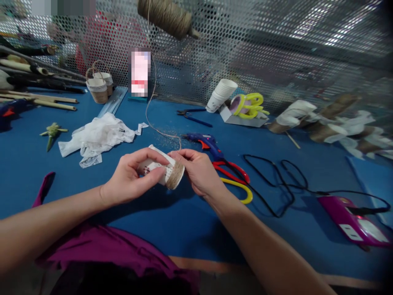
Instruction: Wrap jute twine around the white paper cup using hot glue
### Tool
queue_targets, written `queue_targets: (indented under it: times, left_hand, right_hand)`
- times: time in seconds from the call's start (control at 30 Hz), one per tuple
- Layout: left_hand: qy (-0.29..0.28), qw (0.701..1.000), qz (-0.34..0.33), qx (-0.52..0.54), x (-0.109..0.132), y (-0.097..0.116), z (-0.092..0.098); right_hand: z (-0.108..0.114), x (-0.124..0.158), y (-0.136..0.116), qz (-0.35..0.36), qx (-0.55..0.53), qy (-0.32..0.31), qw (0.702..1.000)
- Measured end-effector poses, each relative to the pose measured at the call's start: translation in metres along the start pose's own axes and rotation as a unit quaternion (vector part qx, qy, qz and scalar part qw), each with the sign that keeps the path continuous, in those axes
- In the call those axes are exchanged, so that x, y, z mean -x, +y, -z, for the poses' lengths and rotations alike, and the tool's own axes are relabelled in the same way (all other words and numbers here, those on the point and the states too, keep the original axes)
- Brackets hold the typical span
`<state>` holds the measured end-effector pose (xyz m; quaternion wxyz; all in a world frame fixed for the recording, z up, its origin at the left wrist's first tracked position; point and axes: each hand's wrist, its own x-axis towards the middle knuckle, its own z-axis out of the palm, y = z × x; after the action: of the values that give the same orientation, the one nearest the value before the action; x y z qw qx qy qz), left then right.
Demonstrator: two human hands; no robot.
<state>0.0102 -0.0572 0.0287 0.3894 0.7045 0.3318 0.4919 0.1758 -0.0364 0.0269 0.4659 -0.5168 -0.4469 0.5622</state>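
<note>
A white paper cup [168, 174] lies tilted on its side in my left hand [132, 174], whose fingers and thumb close round it. Brown twine [176, 175] is wound in a band about the cup's end on the right. My right hand [198, 170] pinches at that end, where the loose twine [150, 119] comes in. This strand runs up to a large twine spool [167, 18] hanging at the mesh. Just beyond my right hand lie a blue glue gun [207, 142] and scissors [236, 186] with red and yellow handles.
White lace [101, 135] is heaped at left, near small twine-wrapped baskets [100, 88]. Stacked paper cups [221, 95], pliers [196, 116] and a box of yellow-handled items [245, 110] stand at the back. A black cable [282, 180] leads to a magenta power strip [353, 221] at right.
</note>
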Motion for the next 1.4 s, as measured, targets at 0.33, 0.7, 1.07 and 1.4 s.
queue_targets:
  times: [0.33,0.7,1.07,1.4]
  left_hand:
    - [-0.012,0.986,-0.136,-0.091,0.002,-0.001,0.001]
    - [-0.057,0.982,-0.135,-0.119,-0.001,-0.017,0.002]
    - [-0.029,0.986,0.127,0.105,-0.010,-0.006,-0.001]
    - [-0.024,0.997,0.069,-0.009,-0.005,-0.009,-0.003]
  right_hand:
    - [0.011,0.001,-0.001,-0.033,-0.001,-0.031,0.999]
    - [0.015,0.009,-0.013,-0.013,-0.026,-0.056,0.998]
    - [0.009,0.017,-0.007,0.142,0.199,-0.033,0.969]
    - [0.000,0.024,-0.010,0.170,0.277,0.015,0.946]
